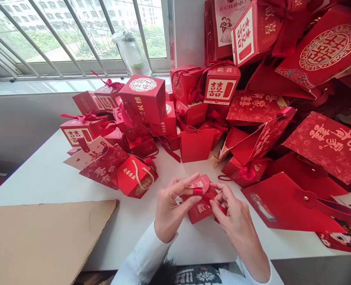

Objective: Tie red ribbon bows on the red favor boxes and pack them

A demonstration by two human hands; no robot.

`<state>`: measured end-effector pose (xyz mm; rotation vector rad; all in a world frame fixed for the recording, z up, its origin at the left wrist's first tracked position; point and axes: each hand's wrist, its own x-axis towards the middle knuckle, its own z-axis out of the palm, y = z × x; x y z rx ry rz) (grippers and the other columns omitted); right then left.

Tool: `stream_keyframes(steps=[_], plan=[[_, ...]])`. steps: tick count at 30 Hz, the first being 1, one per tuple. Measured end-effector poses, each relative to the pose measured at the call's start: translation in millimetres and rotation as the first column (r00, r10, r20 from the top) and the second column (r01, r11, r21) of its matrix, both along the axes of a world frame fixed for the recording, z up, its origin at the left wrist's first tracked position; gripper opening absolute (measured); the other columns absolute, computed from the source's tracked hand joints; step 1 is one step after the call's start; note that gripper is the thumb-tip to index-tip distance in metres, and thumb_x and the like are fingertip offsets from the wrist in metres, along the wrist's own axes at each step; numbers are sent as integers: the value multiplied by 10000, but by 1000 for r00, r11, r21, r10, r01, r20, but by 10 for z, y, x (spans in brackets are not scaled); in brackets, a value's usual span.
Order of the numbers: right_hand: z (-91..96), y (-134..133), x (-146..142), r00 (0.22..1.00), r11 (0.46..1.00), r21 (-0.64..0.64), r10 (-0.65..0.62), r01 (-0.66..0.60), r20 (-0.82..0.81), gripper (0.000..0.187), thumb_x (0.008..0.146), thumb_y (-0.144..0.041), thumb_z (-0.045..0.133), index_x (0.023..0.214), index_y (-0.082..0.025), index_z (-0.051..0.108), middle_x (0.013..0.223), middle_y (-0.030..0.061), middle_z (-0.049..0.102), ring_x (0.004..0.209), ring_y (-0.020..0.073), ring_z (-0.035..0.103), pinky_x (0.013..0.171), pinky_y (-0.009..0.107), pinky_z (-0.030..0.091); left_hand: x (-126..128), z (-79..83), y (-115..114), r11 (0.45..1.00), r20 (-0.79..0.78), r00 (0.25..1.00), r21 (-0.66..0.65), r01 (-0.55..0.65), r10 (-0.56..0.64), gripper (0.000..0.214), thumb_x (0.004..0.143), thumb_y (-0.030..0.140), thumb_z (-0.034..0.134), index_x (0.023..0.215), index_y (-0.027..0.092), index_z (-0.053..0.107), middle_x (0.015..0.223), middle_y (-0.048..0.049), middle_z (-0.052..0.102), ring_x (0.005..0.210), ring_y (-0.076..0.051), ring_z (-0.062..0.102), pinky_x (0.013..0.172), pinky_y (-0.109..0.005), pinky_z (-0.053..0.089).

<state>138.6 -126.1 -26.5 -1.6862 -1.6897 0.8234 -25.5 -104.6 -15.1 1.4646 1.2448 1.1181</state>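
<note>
The left hand [175,209] and right hand [234,213] hold a small red box [200,209] between them, low over the front part of a white table [59,186]; whether the box touches the table top cannot be told. The left thumb and fingers are closed in a pinch on the box's pale upper flap, near a band of red ribbon [197,191]. The right fingers are curled and pinch the box's right side, and neither hand has let go. White sleeves [145,257] reach back from both wrists towards the table's front edge, which runs just below the hands. To the left, a wide stretch of white table top shows between the left hand and a brown cardboard sheet [44,241], whose corner points towards the hands. Up and left, a red box with a rope handle [135,176] sits near the left hand. On the right there is less room: a flat red paper bag [282,206] lies just beside the right hand, and a box with a red bow [243,170] sits just above it. Beyond them, a heap of red gift boxes [142,99] and more red bags [320,146] rises towards a barred window [74,35].
</note>
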Motion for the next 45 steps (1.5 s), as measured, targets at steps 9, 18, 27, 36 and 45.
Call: stream_keyframes(steps=[9, 18, 27, 36, 45], plan=[[17, -2, 4, 1000, 1000, -22, -10, 10, 3, 291, 847, -267, 428, 1118, -232, 528, 640, -41, 548, 538, 148, 541, 506, 238, 398, 79, -94, 5, 991, -70, 991, 64, 117, -112, 311, 857, 210, 614, 1161, 264, 653, 1083, -1, 720, 978, -182, 681, 1082, -361, 385], [-2, 7, 1, 1000, 1000, -5, -11, 11, 11, 286, 851, -262, 416, 1109, -220, 533, 627, -39, 549, 542, 149, 546, 514, 238, 390, -29, -139, -7, 983, -252, 966, 153, 100, -59, 322, 857, 177, 600, 1158, 288, 632, 1294, -23, 602, 1205, -203, 546, 927, -273, 484], [-10, 13, 8, 1000, 999, -33, -9, 9, -3, 302, 844, -295, 418, 1115, -220, 528, 632, -43, 542, 560, 149, 550, 533, 240, 401, -75, -154, -249, 959, -153, 956, -97, -268, 252, 412, 736, 306, 730, 1072, 210, 511, 717, 35, 692, 737, -157, 680, 691, -250, 513], [-16, 8, 10, 1000, 999, -31, -5, 5, 4, 290, 844, -285, 418, 1107, -225, 526, 634, -45, 534, 555, 146, 538, 523, 240, 389, -461, -140, -300, 794, 202, 975, -576, 192, -90, 269, 787, 373, 652, 644, 152, 598, 524, 2, 648, 500, -108, 569, 559, -221, 478], [-23, 0, 16, 1000, 999, -44, 2, -1, 2, 296, 842, -282, 415, 1112, -235, 527, 641, -46, 525, 546, 144, 536, 534, 240, 407, -335, 77, -131, 965, 122, 967, -116, 236, -222, 122, 728, 329, 743, 719, 212, 778, 811, -106, 711, 854, -240, 625, 553, -277, 550]])
